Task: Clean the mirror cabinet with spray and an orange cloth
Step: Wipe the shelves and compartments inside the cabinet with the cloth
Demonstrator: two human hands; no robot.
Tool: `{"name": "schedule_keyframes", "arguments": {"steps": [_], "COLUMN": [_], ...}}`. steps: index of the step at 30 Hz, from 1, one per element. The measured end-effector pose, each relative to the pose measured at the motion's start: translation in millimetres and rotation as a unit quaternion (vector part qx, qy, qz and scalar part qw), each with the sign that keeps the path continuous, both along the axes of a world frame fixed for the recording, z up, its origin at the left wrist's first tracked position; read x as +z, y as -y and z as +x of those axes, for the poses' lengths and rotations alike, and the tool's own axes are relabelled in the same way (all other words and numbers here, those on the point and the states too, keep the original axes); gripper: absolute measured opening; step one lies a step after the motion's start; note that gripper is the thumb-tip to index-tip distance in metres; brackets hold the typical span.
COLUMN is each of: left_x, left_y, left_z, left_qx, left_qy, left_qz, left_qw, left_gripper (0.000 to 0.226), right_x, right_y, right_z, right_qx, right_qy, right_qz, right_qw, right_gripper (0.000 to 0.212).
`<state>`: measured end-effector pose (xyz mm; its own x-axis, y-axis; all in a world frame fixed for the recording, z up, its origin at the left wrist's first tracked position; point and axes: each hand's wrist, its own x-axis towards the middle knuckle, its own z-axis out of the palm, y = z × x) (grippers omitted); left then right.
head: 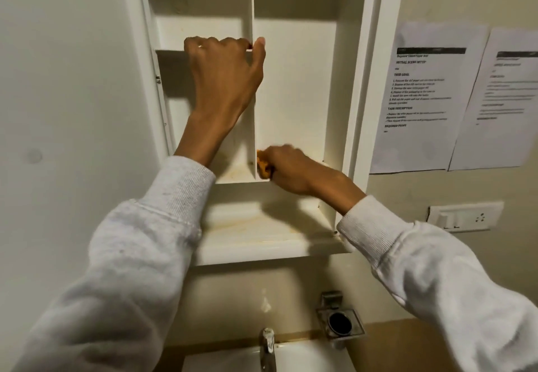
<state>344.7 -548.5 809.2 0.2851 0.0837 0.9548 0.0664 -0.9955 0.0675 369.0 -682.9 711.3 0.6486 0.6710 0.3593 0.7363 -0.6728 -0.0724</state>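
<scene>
Head: left hand grips divider — right hand clutches orange cloth (sheet: "TASK GOAL").

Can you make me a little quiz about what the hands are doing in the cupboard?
1. True or false: the right hand holds the orange cloth.
2. What does the left hand grip?
A. the tap
B. the upright divider
C. a paper sheet
3. Fill in: below the cabinet, a metal ___ sticks up over the sink.

Key: 1 true; 2 B; 3 tap.
</scene>
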Motion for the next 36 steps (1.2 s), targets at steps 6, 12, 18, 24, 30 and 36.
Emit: {"name": "schedule_keyframes", "arguments": {"steps": [6,12,18,24,30,36], "left_x": [-0.1,3.5,2.9,0.2,-0.1,0.2], "left_y": [-9.6,-7.7,-6.9,1.8,-5.0,-3.1], "left_z": [-8.8,-9.6,-10.0,-3.1,-7.1,-11.1], "left_qx": [-0.046,-0.033,-0.055,-0.061,-0.070,-0.062], "left_qy": [0.017,-0.003,0.011,0.017,0.005,0.006], "left_qz": [-0.014,-0.035,-0.043,-0.069,-0.047,-0.040], "left_qw": [0.999,0.999,0.998,0.996,0.996,0.997], "left_gripper": [0.059,0.059,0.055,0.055,0.055,0.056], "right_x": [1.5,1.2,4.1,-14.2,6.5,60.1], "right_y": [2.9,38.3,18.7,-26.2,14.2,37.5], "right_z": [-4.7,7.2,-3.4,-52.2,-63.2,-29.8], "right_qx": [-0.031,-0.159,-0.221,-0.176,-0.066,-0.033], "right_qy": [0.040,0.096,0.060,0.043,-0.075,-0.038], "right_qz": [-0.096,-0.108,-0.061,0.044,0.053,-0.017], "right_qw": [0.994,0.977,0.972,0.983,0.994,0.999], "right_gripper": [0.013,0.018,0.017,0.016,0.027,0.042]}}
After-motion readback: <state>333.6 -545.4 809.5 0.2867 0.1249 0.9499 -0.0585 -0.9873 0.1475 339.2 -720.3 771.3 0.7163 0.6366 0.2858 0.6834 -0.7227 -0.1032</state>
